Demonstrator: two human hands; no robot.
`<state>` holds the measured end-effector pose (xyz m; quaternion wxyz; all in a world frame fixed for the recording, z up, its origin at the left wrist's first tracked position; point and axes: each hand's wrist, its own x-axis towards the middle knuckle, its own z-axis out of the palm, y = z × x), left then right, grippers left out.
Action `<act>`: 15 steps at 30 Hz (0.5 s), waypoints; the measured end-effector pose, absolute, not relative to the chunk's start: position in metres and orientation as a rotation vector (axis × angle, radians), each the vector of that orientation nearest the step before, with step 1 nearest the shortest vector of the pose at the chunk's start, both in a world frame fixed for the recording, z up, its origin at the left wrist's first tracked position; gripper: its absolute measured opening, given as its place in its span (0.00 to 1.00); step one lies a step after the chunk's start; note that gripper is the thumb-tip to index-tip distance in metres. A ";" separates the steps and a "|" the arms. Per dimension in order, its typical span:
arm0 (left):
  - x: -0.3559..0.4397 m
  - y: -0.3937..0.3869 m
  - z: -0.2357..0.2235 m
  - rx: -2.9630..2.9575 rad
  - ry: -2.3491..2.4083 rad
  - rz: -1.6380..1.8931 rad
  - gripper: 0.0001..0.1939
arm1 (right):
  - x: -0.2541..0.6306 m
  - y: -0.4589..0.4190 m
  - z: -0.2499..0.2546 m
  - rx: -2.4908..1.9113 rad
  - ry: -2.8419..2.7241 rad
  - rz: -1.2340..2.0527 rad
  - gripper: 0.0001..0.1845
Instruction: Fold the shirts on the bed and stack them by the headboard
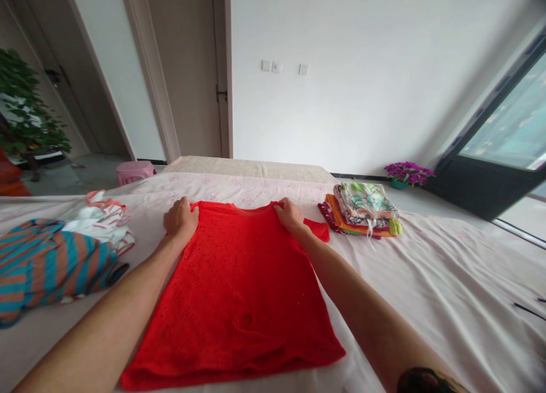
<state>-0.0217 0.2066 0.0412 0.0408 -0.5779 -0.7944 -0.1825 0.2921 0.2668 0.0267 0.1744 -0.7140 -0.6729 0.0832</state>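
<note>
a room in a home, by the look of it: brown doors point(185, 69), a leafy houseplant point(28, 111), purple flowers point(408, 173) and a pink plastic stool point(135, 171).

Soft daylight is coming from the glazed door point(509, 125) at two o'clock, leaving the wall point(341, 80) bright and the doors toward eleven o'clock dimmer. Wide-angle distortion is bending the edges, and the plant point(28, 108) at ten o'clock is looking blurred.

White wall point(367, 114) fills the upper middle and right, with switch plates point(276, 67); brown doors point(183, 69) upper left, dark-framed window point(507, 125) at right, grey floor point(439, 199), soft daylight
</note>
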 end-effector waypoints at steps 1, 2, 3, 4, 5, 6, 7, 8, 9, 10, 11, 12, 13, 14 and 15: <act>-0.023 0.205 0.042 -1.758 -2.417 -0.561 0.21 | 0.292 0.267 0.026 -2.034 -1.907 0.221 0.22; -0.024 0.204 0.042 -1.756 -2.405 -0.556 0.21 | 0.291 0.267 0.025 -2.033 -1.924 0.193 0.21; -0.024 0.203 0.043 -1.758 -2.396 -0.545 0.20 | 0.291 0.266 0.023 -2.022 -1.949 0.155 0.20; -0.023 0.201 0.044 -1.765 -2.379 -0.537 0.19 | 0.291 0.265 0.022 -2.008 -1.970 0.109 0.19; -0.019 0.200 0.045 -1.772 -2.357 -0.533 0.18 | 0.290 0.263 0.021 -1.996 -1.984 0.063 0.18; -0.015 0.200 0.045 -1.784 -2.329 -0.531 0.18 | 0.289 0.260 0.021 -1.984 -1.990 0.017 0.18; -0.008 0.199 0.046 -1.828 -2.284 -0.535 0.19 | 0.287 0.258 0.021 -1.966 -1.997 -0.027 0.18; 0.000 0.200 0.046 -1.908 -2.222 -0.541 0.20 | 0.285 0.254 0.021 -1.936 -2.015 -0.071 0.19; 0.008 0.200 0.044 -2.014 -2.149 -0.544 0.21 | 0.282 0.251 0.022 -1.890 -2.043 -0.117 0.20; 0.017 0.201 0.042 -2.129 -2.074 -0.544 0.21 | 0.279 0.247 0.023 -1.829 -2.078 -0.162 0.21; 0.026 0.202 0.039 -2.235 -2.006 -0.536 0.21 | 0.275 0.243 0.024 -1.758 -2.122 -0.196 0.23; 0.034 0.202 0.034 -2.317 -1.958 -0.523 0.21 | 0.272 0.240 0.024 -1.684 -2.183 -0.206 0.24; 0.041 0.203 0.028 -2.359 -1.939 -0.508 0.22 | 0.269 0.236 0.024 -1.616 -2.259 -0.188 0.25; 0.046 0.203 0.022 -2.361 -1.959 -0.483 0.23 | 0.266 0.233 0.023 -1.564 -2.339 -0.145 0.26; 0.049 0.202 0.016 -2.345 -1.998 -0.451 0.25 | 0.265 0.231 0.022 -1.534 -2.416 -0.087 0.27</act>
